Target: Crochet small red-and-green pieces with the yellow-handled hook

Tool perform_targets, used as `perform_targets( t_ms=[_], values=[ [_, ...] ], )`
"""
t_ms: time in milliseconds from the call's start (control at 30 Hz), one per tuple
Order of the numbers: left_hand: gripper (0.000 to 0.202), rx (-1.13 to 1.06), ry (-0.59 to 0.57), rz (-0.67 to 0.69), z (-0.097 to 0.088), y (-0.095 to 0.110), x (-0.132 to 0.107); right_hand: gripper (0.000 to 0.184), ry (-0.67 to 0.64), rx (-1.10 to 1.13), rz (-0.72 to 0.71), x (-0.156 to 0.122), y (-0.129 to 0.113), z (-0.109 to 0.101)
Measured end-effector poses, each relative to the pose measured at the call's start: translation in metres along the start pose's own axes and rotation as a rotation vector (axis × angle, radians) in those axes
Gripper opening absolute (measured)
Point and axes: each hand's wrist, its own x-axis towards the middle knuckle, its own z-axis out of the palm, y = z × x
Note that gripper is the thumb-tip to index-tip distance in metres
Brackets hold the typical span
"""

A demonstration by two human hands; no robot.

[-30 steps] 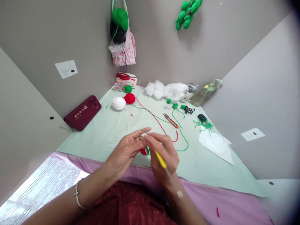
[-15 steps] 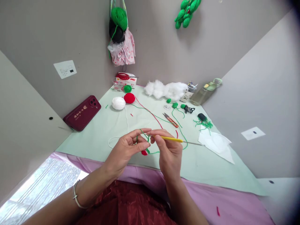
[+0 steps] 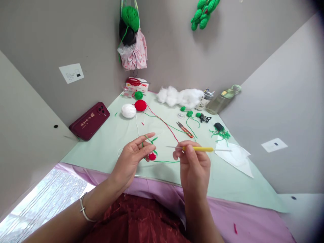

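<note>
My left hand (image 3: 133, 157) pinches a small red crochet piece (image 3: 152, 155) with a green edge, and green yarn (image 3: 164, 161) loops over its forefinger. My right hand (image 3: 193, 165) is closed on a yellow-handled crochet hook (image 3: 198, 149), held level with its metal tip pointing left toward the piece. The two hands are apart, with a strand of green yarn running between them above the pale green mat (image 3: 106, 145).
On the mat lie a white yarn ball (image 3: 128, 110), a red yarn ball (image 3: 140, 105), orange snips (image 3: 185, 130), white stuffing (image 3: 181, 97), small green crochet bits (image 3: 189, 113) and white paper (image 3: 234, 157). A dark red phone (image 3: 89, 120) lies at the left. A bottle (image 3: 221, 100) stands at the back right.
My right hand turned the hook from pointing down to level and drew it off to the right, away from the piece. My left hand stayed on the red piece, fingers spreading slightly.
</note>
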Motion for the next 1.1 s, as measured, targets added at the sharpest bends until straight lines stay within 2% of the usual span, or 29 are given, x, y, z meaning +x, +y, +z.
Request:
perform_targets(
  t_ms=[133, 200, 633, 733, 867, 1100],
  values=[
    [0.046, -0.024, 0.055, 0.052, 0.003, 0.003, -0.001, 0.017, -0.185, -0.189, -0.177, -0.024, -0.008, 0.000],
    [0.044, -0.016, 0.064, 0.081, 0.004, 0.003, -0.002, 0.019, -0.238, -0.285, -0.248, -0.030, -0.010, 0.001],
    [0.032, 0.015, 0.083, 0.138, 0.006, 0.000, -0.005, 0.032, -0.337, -0.640, -0.566, -0.033, -0.008, 0.004],
    [0.037, -0.047, 0.044, 0.084, 0.008, -0.001, -0.007, 0.038, -0.301, -0.651, -0.576, -0.039, 0.000, 0.006],
    [0.042, -0.145, 0.014, -0.007, 0.010, -0.001, -0.010, 0.050, -0.181, -0.600, -0.557, -0.045, 0.014, 0.008],
    [0.039, -0.225, -0.020, -0.004, 0.009, 0.002, -0.017, 0.051, -0.008, -0.554, -0.646, -0.042, 0.024, 0.015]
  ],
)
